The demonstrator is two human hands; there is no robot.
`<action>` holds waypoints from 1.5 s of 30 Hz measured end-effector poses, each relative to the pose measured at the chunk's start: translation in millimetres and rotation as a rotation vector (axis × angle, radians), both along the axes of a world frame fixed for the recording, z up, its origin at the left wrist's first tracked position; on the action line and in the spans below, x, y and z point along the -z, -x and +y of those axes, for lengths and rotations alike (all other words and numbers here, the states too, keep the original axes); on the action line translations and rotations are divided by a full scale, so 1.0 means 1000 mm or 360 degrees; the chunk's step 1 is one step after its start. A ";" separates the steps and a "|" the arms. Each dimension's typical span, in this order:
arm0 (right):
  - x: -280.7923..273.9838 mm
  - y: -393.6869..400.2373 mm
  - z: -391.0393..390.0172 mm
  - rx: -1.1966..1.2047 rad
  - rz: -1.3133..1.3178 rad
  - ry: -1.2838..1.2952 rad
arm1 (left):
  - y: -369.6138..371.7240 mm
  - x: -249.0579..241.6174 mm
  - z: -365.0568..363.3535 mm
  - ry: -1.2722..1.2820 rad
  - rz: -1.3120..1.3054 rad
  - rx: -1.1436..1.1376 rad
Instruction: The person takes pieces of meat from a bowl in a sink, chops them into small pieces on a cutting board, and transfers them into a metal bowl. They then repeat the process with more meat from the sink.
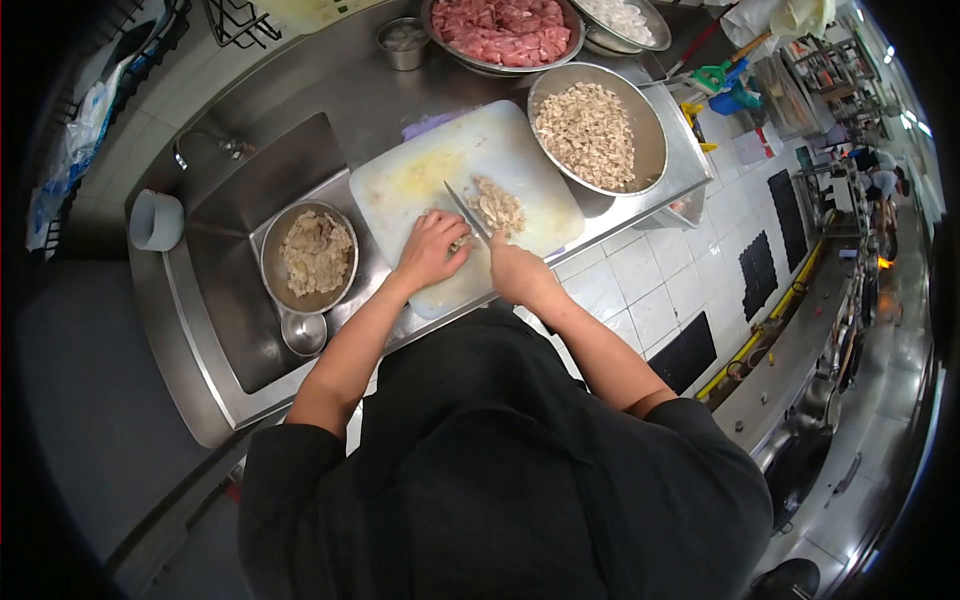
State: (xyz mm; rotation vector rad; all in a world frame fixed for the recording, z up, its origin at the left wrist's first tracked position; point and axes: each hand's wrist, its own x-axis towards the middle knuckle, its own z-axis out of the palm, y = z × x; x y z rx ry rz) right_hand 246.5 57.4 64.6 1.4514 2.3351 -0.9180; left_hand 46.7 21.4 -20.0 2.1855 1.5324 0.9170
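My right hand (522, 274) is wrapped round the handle of a kitchen knife (464, 208), its blade pointing away from me over a white cutting board (540, 160). Beside the blade, my left hand (434, 246) has curled fingers pressing a pale beige piece of food (461, 241) onto the board. Chopped bits (497, 206) of the same pale food lie in a small pile on the blade's right side. Left of the board, a metal bowl (268, 262) holds larger pale chunks that look like cooked meat. At the board's far right corner stands a bigger metal bowl (652, 130) full of diced beige pieces.
A bowl of raw pink meat (505, 32) and a bowl of white pieces (612, 18) stand at the back. The sink (215, 300) with its faucet (205, 145) is on the left, with a small metal cup (304, 334) near the bowl. Farther right, another person (882, 182) is near the stoves.
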 end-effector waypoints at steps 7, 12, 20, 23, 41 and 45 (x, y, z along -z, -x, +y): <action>0.030 0.006 0.029 0.0050 0.0292 0.0002 | -0.004 0.008 0.002 -0.0015 0.0057 0.0005; 0.052 0.008 -0.011 0.0140 0.0248 -0.0124 | -0.006 0.016 0.002 0.0053 -0.0058 -0.0072; 0.023 0.007 -0.006 0.0201 0.0252 0.0118 | 0.000 0.023 0.003 0.0008 -0.0078 -0.0021; 0.067 0.021 0.009 0.0236 0.0473 -0.0007 | 0.001 0.020 0.005 -0.0007 -0.0119 -0.0001; 0.016 0.010 0.011 -0.0050 0.0306 0.0015 | 0.012 0.013 -0.004 -0.0044 -0.0152 0.0029; 0.037 0.024 -0.009 0.0093 0.0219 0.0084 | 0.015 0.018 -0.004 -0.0030 -0.0161 0.0010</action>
